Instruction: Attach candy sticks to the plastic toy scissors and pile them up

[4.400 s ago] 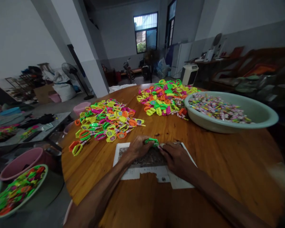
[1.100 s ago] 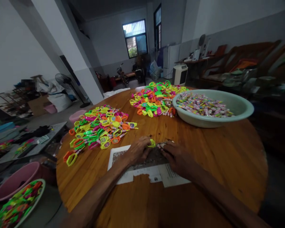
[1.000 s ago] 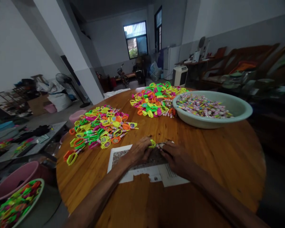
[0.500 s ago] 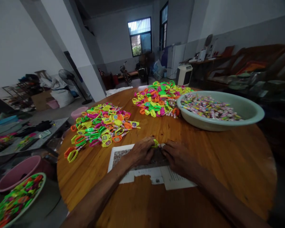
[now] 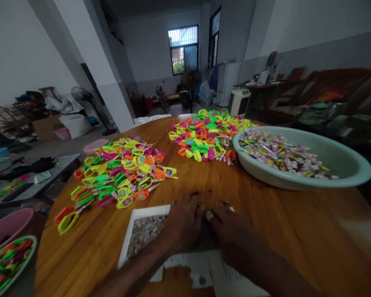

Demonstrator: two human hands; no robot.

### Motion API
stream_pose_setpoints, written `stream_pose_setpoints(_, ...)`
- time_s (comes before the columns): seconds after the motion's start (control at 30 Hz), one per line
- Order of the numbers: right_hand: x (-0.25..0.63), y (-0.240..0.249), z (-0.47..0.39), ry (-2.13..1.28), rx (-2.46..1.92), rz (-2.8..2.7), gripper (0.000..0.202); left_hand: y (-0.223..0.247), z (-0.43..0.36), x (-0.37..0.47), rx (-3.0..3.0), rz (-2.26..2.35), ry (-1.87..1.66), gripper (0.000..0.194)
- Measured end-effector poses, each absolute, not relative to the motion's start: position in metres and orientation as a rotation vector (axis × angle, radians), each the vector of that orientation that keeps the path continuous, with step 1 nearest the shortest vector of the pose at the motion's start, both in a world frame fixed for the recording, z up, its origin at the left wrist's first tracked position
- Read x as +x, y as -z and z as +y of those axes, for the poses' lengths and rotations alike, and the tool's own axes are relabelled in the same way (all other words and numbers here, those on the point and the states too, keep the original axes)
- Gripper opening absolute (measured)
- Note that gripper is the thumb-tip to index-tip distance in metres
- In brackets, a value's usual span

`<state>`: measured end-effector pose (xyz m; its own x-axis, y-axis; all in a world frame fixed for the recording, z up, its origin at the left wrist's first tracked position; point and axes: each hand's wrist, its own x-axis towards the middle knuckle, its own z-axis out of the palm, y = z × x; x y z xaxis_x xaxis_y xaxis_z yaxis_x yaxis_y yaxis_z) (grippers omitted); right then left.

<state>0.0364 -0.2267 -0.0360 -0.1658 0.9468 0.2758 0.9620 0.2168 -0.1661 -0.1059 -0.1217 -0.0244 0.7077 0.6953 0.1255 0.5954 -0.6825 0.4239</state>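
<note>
My left hand (image 5: 185,225) is closed over the torn paper sheet in the middle of the table, fingers curled down. A trace of yellow shows at its fingertips, where a yellow toy watch was visible a moment before; most of it is hidden. My right hand (image 5: 230,231) sits close beside it, fingers bent and pressed together, with a small pale spot at them that I cannot make out. Under both hands lies a printed paper sheet (image 5: 146,233) with a speckled picture. To the left spreads a heap of bright toy watches (image 5: 123,173) with wrapped sticks attached.
A second heap of toy watches (image 5: 204,134) lies at the back of the round wooden table (image 5: 297,227). The pale green basin (image 5: 346,181) at right holds many wrapped sticks. Low on the left stand a pink tub (image 5: 15,227) and a bucket of watches (image 5: 9,264).
The view has tilted and come closer, so the table's contents appear lower and larger. The yellow toy watch between my hands is now almost wholly covered by my fingers.
</note>
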Motion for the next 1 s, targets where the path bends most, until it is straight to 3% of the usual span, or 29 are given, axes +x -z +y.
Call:
stream_pose_setpoints(0.17, 0.032, 0.038, -0.224, 0.250, -1.646, -2.269, 0.046, 0.033, -0.121, -0.107, 2.570, 0.990, -0.362, 0.021)
stream_pose_setpoints(0.33, 0.054, 0.015, -0.197, -0.333, -1.729, -2.126, 0.016, 0.033, -0.114, -0.113, 2.516, 0.923, -0.525, 0.018)
stream_pose_setpoints(0.37, 0.062, 0.012, -0.183, -0.389, -1.763, -2.059, 0.021, 0.030, -0.109, -0.118, 2.522, 0.933, -0.583, 0.017)
stream_pose_setpoints(0.57, 0.097, 0.022, -0.077, 0.148, -2.212, -1.735, 0.029, -0.012, -0.033, -0.199, 2.563, 1.380, -1.059, 0.033)
stream_pose_setpoints(0.77, 0.094, 0.032, -0.029, 0.182, -2.347, -1.662, 0.029, -0.023, 0.036, -0.261, 2.859, 1.777, -0.885, 0.053)
stream_pose_setpoints(0.9, 0.088, 0.023, -0.039, 0.184, -2.364, -1.724, 0.025, -0.015, 0.024, -0.222, 2.974, 1.350, -1.094, 0.042)
stream_pose_setpoints(1.0, 0.080, 0.015, -0.069, 0.165, -2.327, -1.842, 0.024, -0.006, 0.002, -0.172, 2.881, 0.966, -1.046, 0.037)
